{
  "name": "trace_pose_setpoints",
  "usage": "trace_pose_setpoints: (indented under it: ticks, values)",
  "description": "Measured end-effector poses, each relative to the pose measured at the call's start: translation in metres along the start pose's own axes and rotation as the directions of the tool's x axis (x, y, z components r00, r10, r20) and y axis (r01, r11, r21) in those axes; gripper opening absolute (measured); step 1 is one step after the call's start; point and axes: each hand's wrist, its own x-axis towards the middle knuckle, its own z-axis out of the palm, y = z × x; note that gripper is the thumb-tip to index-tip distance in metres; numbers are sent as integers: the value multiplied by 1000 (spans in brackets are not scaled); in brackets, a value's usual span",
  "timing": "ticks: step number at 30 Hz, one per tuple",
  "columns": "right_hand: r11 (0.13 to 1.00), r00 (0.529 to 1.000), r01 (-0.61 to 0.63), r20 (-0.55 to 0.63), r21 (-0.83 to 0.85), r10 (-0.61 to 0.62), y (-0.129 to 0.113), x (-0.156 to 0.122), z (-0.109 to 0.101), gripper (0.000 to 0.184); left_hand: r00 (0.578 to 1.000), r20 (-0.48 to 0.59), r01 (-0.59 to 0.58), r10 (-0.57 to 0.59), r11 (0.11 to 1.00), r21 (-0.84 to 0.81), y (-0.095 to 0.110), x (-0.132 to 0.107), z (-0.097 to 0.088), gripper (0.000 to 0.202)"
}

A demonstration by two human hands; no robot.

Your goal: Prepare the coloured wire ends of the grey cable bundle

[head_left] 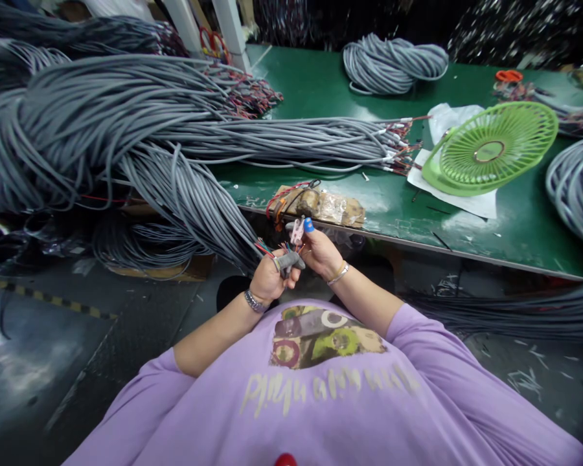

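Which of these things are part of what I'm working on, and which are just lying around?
In hand:
left hand gripping the grey cables, coloured wire ends
right hand holding a small pink tool

Lying about:
green fan
cable coil
orange scissors
taped block

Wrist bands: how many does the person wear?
2. A metal watch sits on the left wrist, a thin bracelet on the right; both forearms are bare, so none seems hidden.
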Motion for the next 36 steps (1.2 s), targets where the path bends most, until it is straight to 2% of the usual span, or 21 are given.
trace_pose_setpoints:
  ticks: [6, 12, 19, 22, 27, 30, 36]
  values:
    - [993, 996, -83, 35, 81, 80, -4, -5, 0, 57, 1000, -16, -20, 20, 1000, 16, 3, -5, 2, 41]
    - [982, 984, -175, 58, 76, 171, -14, -11, 1, 56, 997, -53, -44, 50, 993, 109, 0, -13, 3, 42]
    - [996, 996, -82, 43, 31, 81, -15, -12, -2, 39, 983, -137, -108, 119, 990, 90, -3, -15, 3, 37]
    - [999, 998, -36, 47, -13, 37, -10, -9, -4, 46, 983, -139, -114, 119, 992, 46, -1, -12, 2, 35]
    - [981, 992, 127, -6, -149, -129, 2, -1, -8, 57, 989, -116, -95, 95, 995, 9, 1, -4, 2, 34]
    - [982, 995, 100, 2, -163, -101, 4, 2, -7, 60, 991, -111, -81, 80, 997, -4, 2, 0, 2, 36]
    - [1000, 1000, -8, 2, -22, 8, -2, 5, 1, 58, 992, -103, -80, 78, 997, -19, 2, 2, 4, 38]
